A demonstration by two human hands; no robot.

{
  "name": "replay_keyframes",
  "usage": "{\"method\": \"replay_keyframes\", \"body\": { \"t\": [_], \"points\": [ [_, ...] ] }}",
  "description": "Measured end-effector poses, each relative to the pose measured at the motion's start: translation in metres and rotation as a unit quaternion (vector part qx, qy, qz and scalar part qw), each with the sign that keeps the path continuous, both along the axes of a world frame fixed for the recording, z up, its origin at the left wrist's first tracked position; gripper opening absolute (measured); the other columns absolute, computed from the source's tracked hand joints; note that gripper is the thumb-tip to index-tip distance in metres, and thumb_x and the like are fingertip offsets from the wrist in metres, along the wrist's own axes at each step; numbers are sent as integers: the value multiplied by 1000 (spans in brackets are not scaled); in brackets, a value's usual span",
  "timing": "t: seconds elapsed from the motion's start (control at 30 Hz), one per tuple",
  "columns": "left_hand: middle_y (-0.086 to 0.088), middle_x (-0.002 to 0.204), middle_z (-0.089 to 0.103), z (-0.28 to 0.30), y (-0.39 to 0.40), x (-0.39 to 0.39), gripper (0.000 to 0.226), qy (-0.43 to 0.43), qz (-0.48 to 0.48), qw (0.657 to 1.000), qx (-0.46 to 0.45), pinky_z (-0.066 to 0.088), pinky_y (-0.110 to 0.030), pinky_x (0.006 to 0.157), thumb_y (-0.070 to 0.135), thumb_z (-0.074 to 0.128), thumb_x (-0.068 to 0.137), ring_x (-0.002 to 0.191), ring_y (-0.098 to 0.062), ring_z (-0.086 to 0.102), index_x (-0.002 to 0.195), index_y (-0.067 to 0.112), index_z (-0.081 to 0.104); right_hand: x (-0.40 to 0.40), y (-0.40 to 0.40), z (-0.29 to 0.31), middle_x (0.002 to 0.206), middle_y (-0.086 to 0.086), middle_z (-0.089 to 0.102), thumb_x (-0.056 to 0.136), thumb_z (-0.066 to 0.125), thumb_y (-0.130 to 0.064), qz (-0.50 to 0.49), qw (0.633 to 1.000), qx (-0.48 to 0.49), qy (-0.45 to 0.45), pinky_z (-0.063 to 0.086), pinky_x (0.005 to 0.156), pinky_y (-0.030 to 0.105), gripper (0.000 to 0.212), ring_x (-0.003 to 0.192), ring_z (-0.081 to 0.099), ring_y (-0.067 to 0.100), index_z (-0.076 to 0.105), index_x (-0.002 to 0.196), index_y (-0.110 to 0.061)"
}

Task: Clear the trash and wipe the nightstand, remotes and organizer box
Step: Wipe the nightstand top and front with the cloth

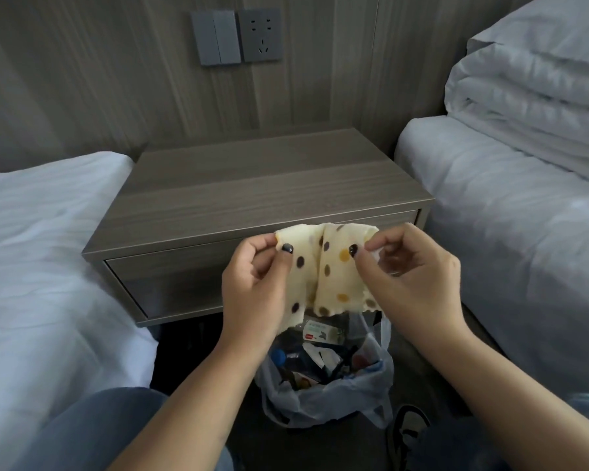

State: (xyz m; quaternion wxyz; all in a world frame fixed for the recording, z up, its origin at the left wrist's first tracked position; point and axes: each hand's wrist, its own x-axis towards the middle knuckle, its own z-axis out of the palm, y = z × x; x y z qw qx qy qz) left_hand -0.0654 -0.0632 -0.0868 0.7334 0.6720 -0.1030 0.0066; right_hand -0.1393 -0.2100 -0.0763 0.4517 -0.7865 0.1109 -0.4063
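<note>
Two hands, left hand (252, 283) and right hand (412, 277), pinching dotted cloth (327, 270), hanging lengthwise, seemingly folded

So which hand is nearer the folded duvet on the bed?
Right. The right hand grips the cloth on the side nearer the folded duvet; the left hand is farther away.

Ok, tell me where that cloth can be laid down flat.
The whole nightstand top shows bare wood, bordered by the wall panel behind and the two beds at its sides. Crowded: the trash bag on the floor below is full. Both hands, left hand and right hand, pinch the dotted cloth above it.
</note>
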Motion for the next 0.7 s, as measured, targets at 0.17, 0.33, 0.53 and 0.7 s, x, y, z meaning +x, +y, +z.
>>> {"method": "replay_keyframes", "body": {
  "t": [0.17, 0.33, 0.53, 0.7],
  "points": [
    [3, 76, 74, 2, -5, -14, 13, 11, -106, 994, -30, 53, -18, 60, 9, 58, 94, 68, -7, 67, 107, 9, 63, 0, 10, -9, 84, -14, 68, 85, 58, -6, 170, 985, -25, 9, 53, 74, 19, 15, 83, 68, 8, 67, 92, -16],
    [5, 75, 75, 8, -5, -15, 33, 35, -114, 990, -70, 51, -15, 60, 25, 68, 77, 68, -5, 70, 106, 10, 63, 1, 5, -12, 94, 0, 73, 82, 43, 3, 263, 962, 54, 47, 53, 67, 50, 31, 84, 69, 25, 47, 102, -20],
    [4, 82, 75, 6, -5, -6, 22, 94, -49, 990, -94, 54, -26, 64, -1, 56, 92, 73, -10, 67, 100, 18, 65, 5, 0, -6, 105, 0, 66, 79, 77, -17, 103, 972, 209, 40, 55, 75, 28, 41, 92, 66, 14, 52, 110, -26],
    [3, 88, 75, 12, -5, 0, 22, 97, -64, 989, -90, 54, -32, 67, 3, 55, 93, 77, -14, 68, 103, 21, 63, 5, -2, -2, 101, 14, 74, 82, 72, -22, 245, 879, 367, 181, 59, 77, 45, 37, 91, 72, 32, 63, 115, -7]
  ]
}}
